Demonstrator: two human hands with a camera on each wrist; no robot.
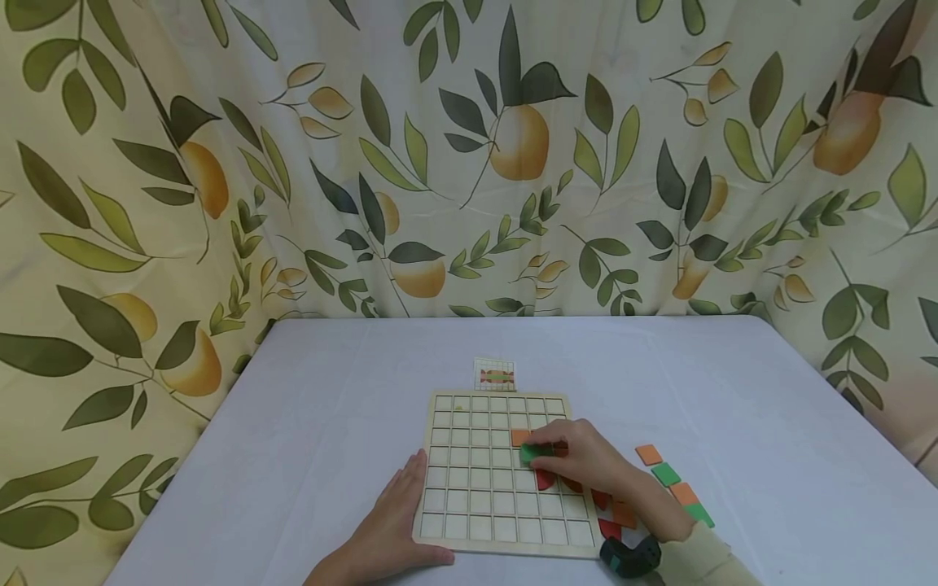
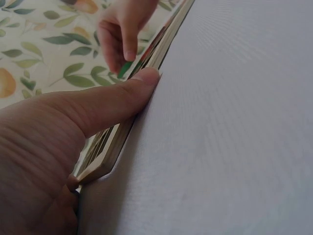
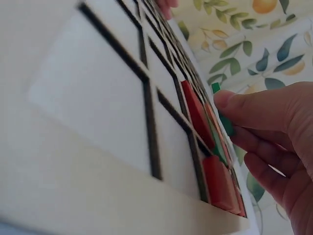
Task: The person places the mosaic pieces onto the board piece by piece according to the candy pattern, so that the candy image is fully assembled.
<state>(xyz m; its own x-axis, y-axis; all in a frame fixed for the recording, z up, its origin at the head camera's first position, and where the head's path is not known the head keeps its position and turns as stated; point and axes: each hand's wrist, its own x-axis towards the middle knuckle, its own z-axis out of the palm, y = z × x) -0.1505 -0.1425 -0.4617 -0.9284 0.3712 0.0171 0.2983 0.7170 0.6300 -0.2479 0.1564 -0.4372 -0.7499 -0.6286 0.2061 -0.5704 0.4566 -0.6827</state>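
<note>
A wooden grid board (image 1: 506, 548) lies on the table. My left hand (image 1: 388, 521) rests at its near left corner, with fingers straight along the left side and the thumb (image 2: 117, 100) against the front edge. Above the right half of the grid, my right hand (image 1: 586, 456) pinches a green tile (image 1: 533, 454) between thumb and fingers. An orange tile (image 1: 519, 438) sits in a square just beyond it, and a red piece with a curved edge (image 1: 545, 480) lies on the nearer side. More red and green pieces in the grid are partly hidden by the right hand.
Behind the board lies a small pattern card (image 1: 495, 374) with a red, green and orange figure. Loose orange (image 1: 648, 454) and green tiles (image 1: 665, 474) lie right of the board, with red pieces (image 1: 610, 530) near its right edge. A patterned curtain (image 1: 469, 163) hangs behind the table.
</note>
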